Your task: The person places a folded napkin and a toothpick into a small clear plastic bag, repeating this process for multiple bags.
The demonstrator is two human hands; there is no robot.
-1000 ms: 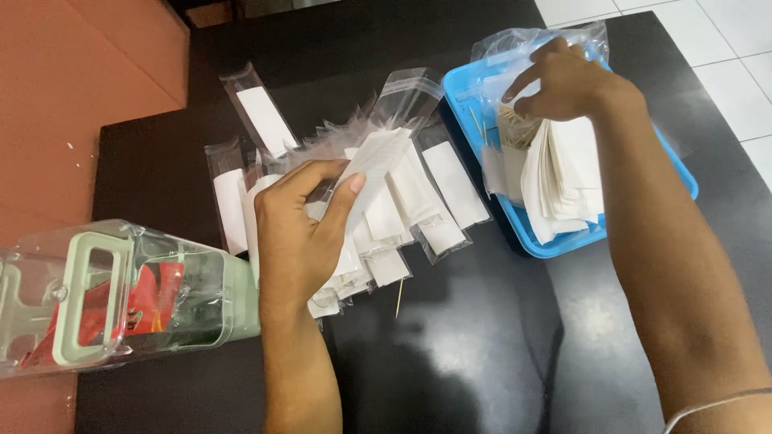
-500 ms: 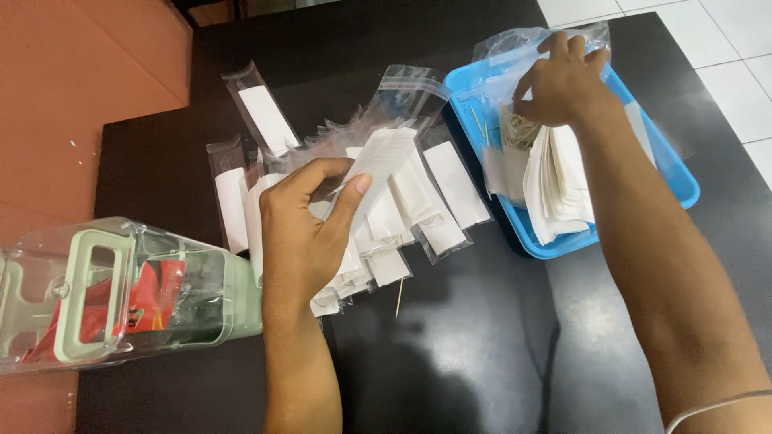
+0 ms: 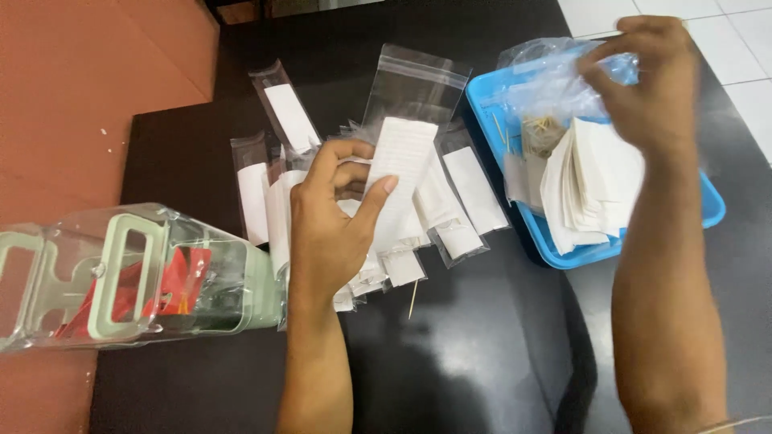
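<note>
I see my left hand (image 3: 334, 229) at the middle of the black table (image 3: 482, 370), its fingers curled and its thumb pressed on a long clear sleeve with a white paper slip (image 3: 400, 173) inside, held upright over the heap. Beneath it lies a fan of filled sleeves (image 3: 450, 217), each a narrow clear packet with a white rectangular slip; two more lie apart at the upper left, one slanted (image 3: 283, 112) and one straight (image 3: 254, 197). A single toothpick (image 3: 412, 299) rests on the table just below the heap.

My right hand (image 3: 647, 80) is raised over the blue tray (image 3: 712, 210) at the right, fingers pinched shut on the crumpled clear plastic bag (image 3: 547, 88), through which I make out thin sticks. In the tray stands a stack of white paper slips (image 3: 591, 185), leaning on edge.

At the left edge a clear container with a pale green handle (image 3: 121, 277) lies on its side, something red inside.

Against half a second ago, my right hand has lifted higher and drawn the bag up with it. The left hand's slip is more upright, its grip unchanged.
</note>
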